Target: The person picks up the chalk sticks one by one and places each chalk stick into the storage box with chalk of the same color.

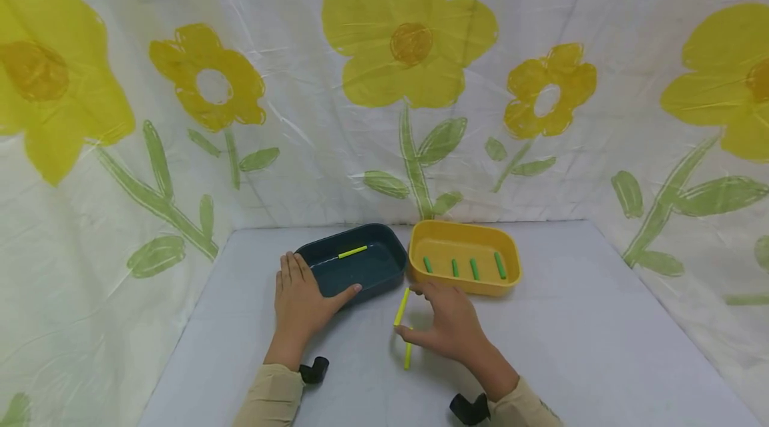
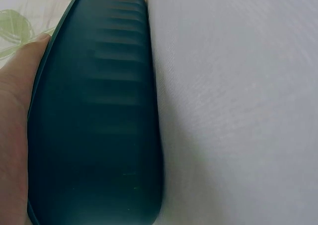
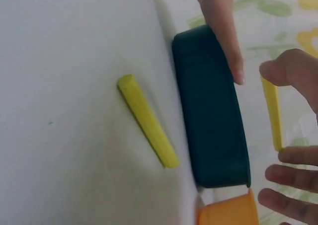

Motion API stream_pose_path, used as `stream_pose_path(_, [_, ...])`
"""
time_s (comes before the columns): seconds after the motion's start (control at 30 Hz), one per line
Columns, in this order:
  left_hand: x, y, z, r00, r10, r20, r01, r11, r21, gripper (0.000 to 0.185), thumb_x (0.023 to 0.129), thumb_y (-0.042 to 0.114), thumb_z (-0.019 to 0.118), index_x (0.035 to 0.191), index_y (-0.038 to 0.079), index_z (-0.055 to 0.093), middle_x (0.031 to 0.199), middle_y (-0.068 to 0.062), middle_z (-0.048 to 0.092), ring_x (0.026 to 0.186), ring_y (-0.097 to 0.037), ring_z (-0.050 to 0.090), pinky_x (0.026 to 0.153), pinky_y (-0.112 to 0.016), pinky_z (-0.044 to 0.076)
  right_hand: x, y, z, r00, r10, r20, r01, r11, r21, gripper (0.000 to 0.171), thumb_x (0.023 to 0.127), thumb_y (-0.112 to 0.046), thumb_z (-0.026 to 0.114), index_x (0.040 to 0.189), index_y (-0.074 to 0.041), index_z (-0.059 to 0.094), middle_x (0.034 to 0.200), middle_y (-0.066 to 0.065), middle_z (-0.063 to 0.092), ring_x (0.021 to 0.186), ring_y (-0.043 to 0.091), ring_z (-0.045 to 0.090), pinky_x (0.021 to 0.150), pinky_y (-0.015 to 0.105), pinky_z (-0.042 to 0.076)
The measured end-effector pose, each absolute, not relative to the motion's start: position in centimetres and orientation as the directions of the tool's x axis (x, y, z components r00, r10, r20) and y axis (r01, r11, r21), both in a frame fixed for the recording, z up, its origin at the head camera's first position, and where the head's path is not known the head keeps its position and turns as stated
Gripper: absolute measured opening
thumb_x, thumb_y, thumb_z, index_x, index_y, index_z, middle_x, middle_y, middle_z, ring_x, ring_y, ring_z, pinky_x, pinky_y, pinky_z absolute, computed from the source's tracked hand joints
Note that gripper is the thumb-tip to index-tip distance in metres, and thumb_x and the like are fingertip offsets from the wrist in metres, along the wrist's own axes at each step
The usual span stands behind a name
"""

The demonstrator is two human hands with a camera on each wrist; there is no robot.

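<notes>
The left hand (image 1: pixel 298 303) lies flat on the table against the near left side of the dark teal tray (image 1: pixel 354 265), fingers straight and together along its rim, thumb spread out along the near wall. In the left wrist view the palm presses on the tray's ribbed outer wall (image 2: pixel 94 115). One yellow-green stick (image 1: pixel 352 251) lies inside this tray, toward its far side.

Just right of the teal tray's near corner, the right hand (image 1: pixel 449 325) holds a yellow stick (image 1: pixel 401 307) lifted off the table; the thumb and forefinger pinch it, while the other fingers are spread loosely apart. In the right wrist view the stick (image 3: pixel 272 113) shows between thumb and fingers, though the exact contact is blurred there. A second yellow stick (image 1: pixel 408 355) lies on the table below the hand, near the thumb; the right wrist view shows it (image 3: pixel 147 120) flat on the surface, close beside the teal tray's wall but apparently apart from it.

Farther right, touching or nearly touching the teal tray, stands a yellow tray (image 1: pixel 464 257) with four green sticks (image 1: pixel 474 269) lying side by side on its floor.

The table (image 1: pixel 601 320) is covered in pale grey-white cloth. Behind and to both sides hangs a white sheet printed with large yellow flowers (image 1: pixel 411 40) and green stems.
</notes>
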State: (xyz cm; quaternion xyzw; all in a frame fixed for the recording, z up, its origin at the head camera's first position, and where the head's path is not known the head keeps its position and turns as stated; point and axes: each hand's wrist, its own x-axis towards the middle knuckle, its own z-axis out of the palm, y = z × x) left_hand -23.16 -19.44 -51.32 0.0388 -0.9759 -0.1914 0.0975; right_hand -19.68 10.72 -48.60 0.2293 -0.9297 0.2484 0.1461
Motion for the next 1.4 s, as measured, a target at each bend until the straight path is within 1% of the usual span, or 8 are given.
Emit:
stream_pose_path(0.23, [-23.1,-19.3,-51.2,-0.978,-0.107,0.180,-0.030,0.924,0.381,0.155,0.073,0.104,0.048,0.163,-0.016,0.008,0.173,-0.037,0.007,0.164,-0.050,0.004,0.132,-0.064,0.011,-20.6,10.4,-48.4,-0.836,-0.272,0.477,-0.489,0.765,-0.420,0.068,0.073,-0.059,0.092,0.122,-0.016,0.074,0.111,-0.004,0.073,0.099,0.017,0.067,0.086,0.042,0.054])
stream_pose_path(0.43, [-23.2,-19.5,-51.3,-0.977,-0.112,0.180,-0.038,0.927,0.373,0.155,0.073,0.104,0.047,0.163,-0.016,0.007,0.173,-0.037,0.007,0.164,-0.050,0.003,0.133,-0.063,0.010,-22.0,9.4,-48.1,-0.840,-0.224,0.495,-0.462,0.774,-0.433,0.068,0.074,-0.060,0.091,0.124,-0.017,0.072,0.115,-0.001,0.071,0.104,0.021,0.068,0.086,0.046,0.052])
stream_pose_path(0.63, [-23.2,-19.5,-51.5,-0.977,-0.116,0.181,-0.043,0.931,0.364,0.156,0.073,0.105,0.045,0.163,-0.016,0.009,0.172,-0.038,0.008,0.164,-0.050,0.007,0.133,-0.063,0.012,-23.2,8.4,-48.4,-0.840,-0.223,0.495,-0.459,0.777,-0.430,0.071,0.074,-0.060,0.091,0.125,-0.014,0.072,0.122,0.004,0.071,0.108,0.026,0.067,0.093,0.054,0.053])
stream_pose_path(0.7, [-23.2,-19.4,-51.7,-0.977,-0.114,0.181,-0.043,0.933,0.357,0.156,0.073,0.105,0.045,0.163,-0.016,0.009,0.172,-0.038,0.009,0.164,-0.050,0.008,0.132,-0.063,0.012,-23.5,8.2,-48.6,-0.838,-0.217,0.500,-0.454,0.786,-0.419,0.071,0.075,-0.059,0.091,0.125,-0.012,0.073,0.121,0.005,0.071,0.106,0.027,0.068,0.092,0.055,0.053])
stream_pose_path(0.83, [-23.0,-19.3,-51.9,-0.981,-0.106,0.165,-0.041,0.934,0.355,0.156,0.073,0.106,0.044,0.163,-0.016,0.006,0.173,-0.037,0.006,0.164,-0.050,0.003,0.133,-0.063,0.011,-23.9,7.8,-48.8,-0.838,-0.197,0.509,-0.432,0.811,-0.396,0.069,0.077,-0.058,0.090,0.123,-0.010,0.074,0.120,0.008,0.071,0.103,0.030,0.069,0.088,0.054,0.054])
stream_pose_path(0.93, [-22.9,-19.3,-51.8,-0.980,-0.109,0.167,-0.041,0.929,0.367,0.155,0.073,0.105,0.045,0.163,-0.016,0.006,0.173,-0.037,0.005,0.164,-0.050,0.001,0.132,-0.064,0.010,-24.4,7.6,-48.8,-0.856,-0.187,0.482,-0.400,0.831,-0.387,0.069,0.078,-0.062,0.087,0.124,-0.011,0.073,0.121,0.009,0.070,0.105,0.031,0.067,0.090,0.054,0.053])
stream_pose_path(1.1, [-22.8,-19.3,-51.3,-0.976,-0.111,0.186,-0.034,0.926,0.377,0.155,0.074,0.104,0.047,0.163,-0.016,0.009,0.172,-0.038,0.006,0.164,-0.050,0.005,0.132,-0.065,0.012,-25.3,7.4,-49.0,-0.895,-0.174,0.411,-0.342,0.860,-0.380,0.072,0.080,-0.067,0.083,0.127,-0.013,0.071,0.127,0.008,0.068,0.111,0.031,0.065,0.097,0.056,0.052])
stream_pose_path(1.4, [-23.0,-19.4,-51.1,-0.979,-0.105,0.175,-0.035,0.931,0.364,0.155,0.073,0.104,0.046,0.162,-0.017,0.007,0.172,-0.038,0.004,0.164,-0.051,0.004,0.132,-0.065,0.012,-25.6,7.0,-49.1,-0.904,-0.153,0.399,-0.318,0.864,-0.391,0.072,0.079,-0.066,0.084,0.126,-0.013,0.072,0.125,0.008,0.069,0.109,0.031,0.066,0.097,0.058,0.051])
